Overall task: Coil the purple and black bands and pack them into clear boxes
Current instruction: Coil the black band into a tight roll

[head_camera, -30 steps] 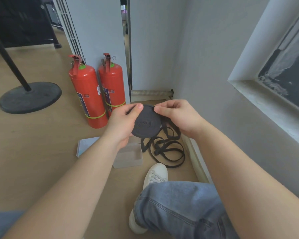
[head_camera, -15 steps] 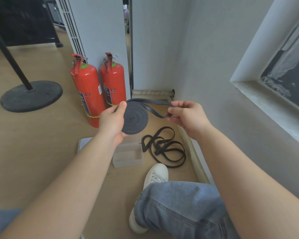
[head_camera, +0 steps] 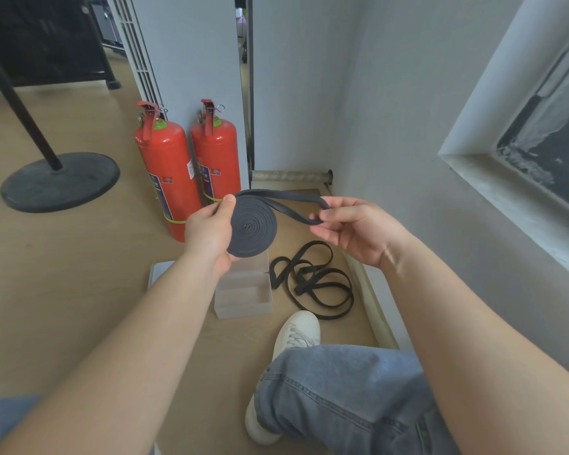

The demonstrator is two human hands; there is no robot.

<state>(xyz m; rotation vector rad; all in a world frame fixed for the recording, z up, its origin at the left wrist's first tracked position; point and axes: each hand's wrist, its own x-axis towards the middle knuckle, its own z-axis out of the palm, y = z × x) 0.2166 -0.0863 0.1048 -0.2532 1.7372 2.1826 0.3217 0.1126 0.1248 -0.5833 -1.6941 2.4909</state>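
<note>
Soft even daylight, brightest at the right wall, faint shadows, sharp centre, wide-angle bending at edges

I see left hand (head_camera: 211,234) gripping coiled black band (head_camera: 252,227), right hand (head_camera: 358,229) pinching its free loop, clear box (head_camera: 243,295) on floor below.

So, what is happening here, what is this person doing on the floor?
A person sits on the floor and winds a black band into a flat coil. The left hand holds the coil upright by its edge, and the right hand pinches the loose end of the band, pulled out to the side. A clear box lies open on the floor below, with nothing visible inside. Another black band lies loose and tangled beside it.
</note>
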